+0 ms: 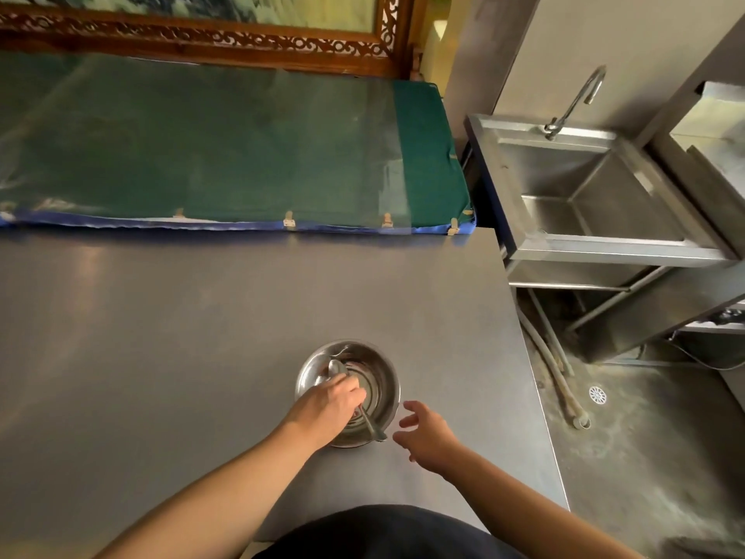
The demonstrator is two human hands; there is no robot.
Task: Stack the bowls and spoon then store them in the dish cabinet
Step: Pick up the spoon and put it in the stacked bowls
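From the head view, the steel bowl (348, 391) sits on the grey desk (161, 336), toward five o'clock of its top. The left hand (328, 409) reaches into it, its grip closed on the spoon (354, 401), which lies across the bowl. The right hand (425, 435) hovers just beside the rim at four o'clock, fingers spread, holding nothing.

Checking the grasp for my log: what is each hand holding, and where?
Left hand grips the spoon mid-handle, over the bowls. Right hand is open, holding nothing.
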